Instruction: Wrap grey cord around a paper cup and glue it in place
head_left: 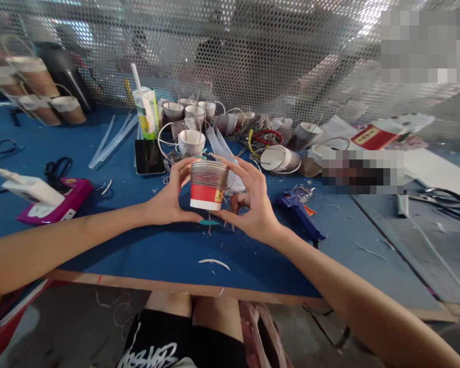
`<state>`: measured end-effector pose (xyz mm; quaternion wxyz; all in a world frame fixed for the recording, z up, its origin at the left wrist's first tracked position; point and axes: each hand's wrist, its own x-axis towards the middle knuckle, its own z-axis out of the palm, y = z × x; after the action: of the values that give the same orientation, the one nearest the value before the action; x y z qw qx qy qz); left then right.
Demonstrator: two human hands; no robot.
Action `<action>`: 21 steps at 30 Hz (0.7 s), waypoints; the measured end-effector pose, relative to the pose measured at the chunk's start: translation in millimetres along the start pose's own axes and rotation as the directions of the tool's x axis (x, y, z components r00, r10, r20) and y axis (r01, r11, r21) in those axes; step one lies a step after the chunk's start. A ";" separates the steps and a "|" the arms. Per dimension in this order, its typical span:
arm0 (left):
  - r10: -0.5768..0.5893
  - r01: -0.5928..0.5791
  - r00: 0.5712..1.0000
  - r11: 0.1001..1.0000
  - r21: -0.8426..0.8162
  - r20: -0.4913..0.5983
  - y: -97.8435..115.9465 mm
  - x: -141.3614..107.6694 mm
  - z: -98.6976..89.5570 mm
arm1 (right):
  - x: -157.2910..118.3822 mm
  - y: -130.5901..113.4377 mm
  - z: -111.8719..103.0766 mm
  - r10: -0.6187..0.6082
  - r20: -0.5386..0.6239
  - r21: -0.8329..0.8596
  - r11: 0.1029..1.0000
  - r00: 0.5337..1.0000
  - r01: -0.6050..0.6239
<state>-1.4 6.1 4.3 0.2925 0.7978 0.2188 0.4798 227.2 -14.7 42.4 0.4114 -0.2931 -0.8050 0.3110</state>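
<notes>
Between my two hands is a red and white paper cup (206, 197), held over the table. Grey cord is wound in tight rows around its upper part. My left hand (174, 197) grips it from the left, fingers near the top and thumb near the base. On the opposite side, my right hand (253, 199) curls around it, thumb below and fingers along the upper edge. A small teal item (209, 222) shows just under the cup. Behind it stands a white cup (191, 142) with a loop handle.
A blue glue gun (301, 212) lies right of my hands. Behind are a phone (150, 157), a drink carton (145, 112), several cord-wrapped cups and tangled cord (258, 128). At left sits a purple power strip (57, 202); scissors (444, 197) lie far right. A perforated metal screen (230, 56) rises behind.
</notes>
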 end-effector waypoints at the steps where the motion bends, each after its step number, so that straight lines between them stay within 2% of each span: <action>1: 0.016 -0.016 1.000 1.000 0.025 -0.021 1.2 0.1 0.1 | -0.2 1.5 -0.1 -0.010 0.004 -0.015 1.000 1.000 0.010; 5: -0.032 0.045 0.996 0.987 0.155 -0.086 6.2 -0.1 1.0 | -0.6 3.2 1.4 -0.058 0.075 -0.075 0.995 0.996 0.063; 8: -0.049 0.094 0.979 0.970 0.225 -0.199 6.3 0.8 1.8 | -0.9 0.1 3.2 -0.066 0.031 -0.155 0.985 0.997 0.070; 12: 0.023 0.100 0.912 0.955 0.277 -0.410 -2.0 2.7 1.4 | -3.2 -4.2 2.4 -0.041 -0.066 -0.251 0.968 0.997 0.023; 14: 0.053 0.105 0.874 0.950 0.294 -0.482 -7.9 3.1 0.3 | -4.2 -5.8 0.7 -0.012 -0.102 -0.298 0.955 0.995 -0.019; 17: 0.060 0.119 0.839 0.950 0.289 -0.542 -14.7 2.8 -1.5 | -1.5 -6.7 -3.7 0.021 -0.235 -0.409 0.905 0.972 -0.119; 21: 0.043 0.137 0.821 0.953 0.269 -0.570 -17.5 2.1 -2.3 | 11.0 3.7 -21.8 -0.047 -0.499 -0.511 0.822 0.865 -0.250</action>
<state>-3.7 20.9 -5.4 0.1023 0.6471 0.3854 0.6498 241.0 1.4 55.2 0.4796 -0.5137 -0.7114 -0.0014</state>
